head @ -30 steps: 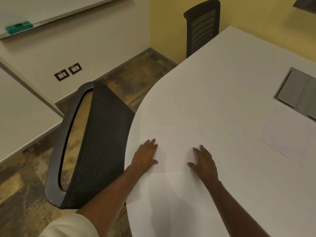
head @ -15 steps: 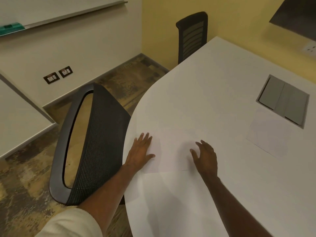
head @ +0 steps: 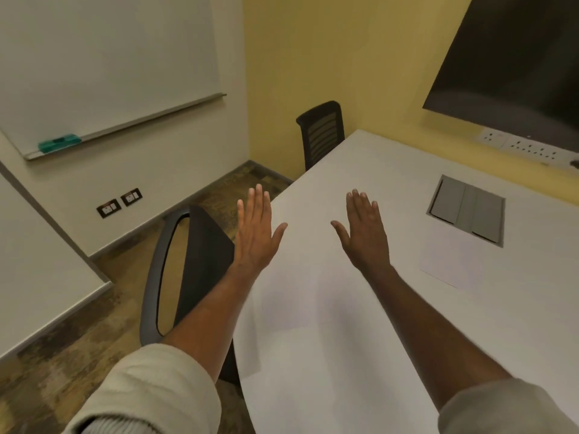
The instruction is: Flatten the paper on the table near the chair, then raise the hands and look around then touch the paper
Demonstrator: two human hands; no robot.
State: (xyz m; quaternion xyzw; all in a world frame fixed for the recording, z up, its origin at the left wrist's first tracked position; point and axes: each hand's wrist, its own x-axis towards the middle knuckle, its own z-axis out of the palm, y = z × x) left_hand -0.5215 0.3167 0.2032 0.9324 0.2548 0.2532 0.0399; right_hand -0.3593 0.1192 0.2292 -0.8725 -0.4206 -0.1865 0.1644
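1. Left hand [head: 255, 231]: raised above the near-left edge of the white table [head: 391, 355], palm down, fingers straight and close together, thumb spread to the side. It holds nothing.
2. Right hand [head: 365, 234]: raised over the table surface, palm down, fingers straight, thumb spread outward. It holds nothing.
3. Sheet of paper [head: 291, 303]: lies flat on the table below and between the two forearms, near the table's curved edge. Neither hand touches it.
4. Second sheet [head: 451, 264]: lies flat further right, just beside the grey cable hatch [head: 466, 211] set into the tabletop.
5. Mesh office chair [head: 188, 267]: stands at the table edge, under the left forearm.
6. Second chair [head: 321, 133]: stands at the far end, against the yellow wall.
7. Whiteboard [head: 103, 64]: wall-mounted at left, with a teal eraser [head: 59, 142] on its ledge.
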